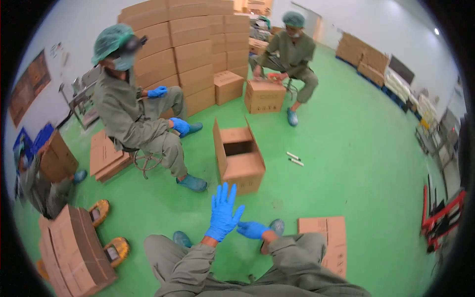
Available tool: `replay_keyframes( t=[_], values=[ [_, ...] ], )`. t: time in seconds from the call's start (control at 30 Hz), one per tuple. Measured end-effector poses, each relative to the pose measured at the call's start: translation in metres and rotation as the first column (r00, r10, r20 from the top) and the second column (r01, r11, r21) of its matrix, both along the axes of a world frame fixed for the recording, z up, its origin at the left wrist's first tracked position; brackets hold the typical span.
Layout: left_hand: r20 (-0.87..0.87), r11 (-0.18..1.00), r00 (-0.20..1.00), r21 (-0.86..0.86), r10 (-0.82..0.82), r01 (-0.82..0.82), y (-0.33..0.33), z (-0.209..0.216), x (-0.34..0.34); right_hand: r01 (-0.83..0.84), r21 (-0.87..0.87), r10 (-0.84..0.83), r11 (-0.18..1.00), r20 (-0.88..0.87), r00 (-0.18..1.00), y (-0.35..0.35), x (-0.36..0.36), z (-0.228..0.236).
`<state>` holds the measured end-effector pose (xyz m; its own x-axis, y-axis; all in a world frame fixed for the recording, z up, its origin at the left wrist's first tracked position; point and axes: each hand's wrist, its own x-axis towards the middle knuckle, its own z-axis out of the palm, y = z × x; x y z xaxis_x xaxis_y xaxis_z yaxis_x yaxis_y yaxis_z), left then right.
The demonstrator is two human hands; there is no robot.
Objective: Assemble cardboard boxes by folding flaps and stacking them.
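My left hand, in a blue glove, is raised before my lap with its fingers stretched out and nothing in it. Just right of its wrist is my right hand, also blue-gloved. Its fingers are curled together, and whatever they hold, if anything, is hidden. Beyond my left fingertips a brown cardboard box stands on the green floor with its top flaps partly open and a dark inside. Two white marker pens lie on the floor to the right of this box.
Flattened cartons lie by my right knee. A strapped carton bundle is at lower left. One co-worker sits at left, another behind a closed box. Stacked boxes rise behind; a red-framed device stands right.
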<state>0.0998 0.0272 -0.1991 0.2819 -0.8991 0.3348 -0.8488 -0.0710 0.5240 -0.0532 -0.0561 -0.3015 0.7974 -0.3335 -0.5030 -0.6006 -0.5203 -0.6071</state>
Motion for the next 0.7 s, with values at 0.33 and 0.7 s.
replay_keyframes(
  t=[0.33, 0.7],
  values=[
    [-0.184, 0.245, 0.971, 0.945, -0.151, 0.217, 0.127, -0.101, 0.052, 0.884, 0.033, -0.82, 0.466, 0.391, 0.418, -0.1, -0.245, 0.025],
    [-0.218, 0.53, 0.972, 0.836, 0.081, 0.143, 0.13, -0.098, 0.043, 0.871, -0.369, -0.841, 0.326, -0.534, 0.088, 0.017, -0.357, -0.19]
  ],
)
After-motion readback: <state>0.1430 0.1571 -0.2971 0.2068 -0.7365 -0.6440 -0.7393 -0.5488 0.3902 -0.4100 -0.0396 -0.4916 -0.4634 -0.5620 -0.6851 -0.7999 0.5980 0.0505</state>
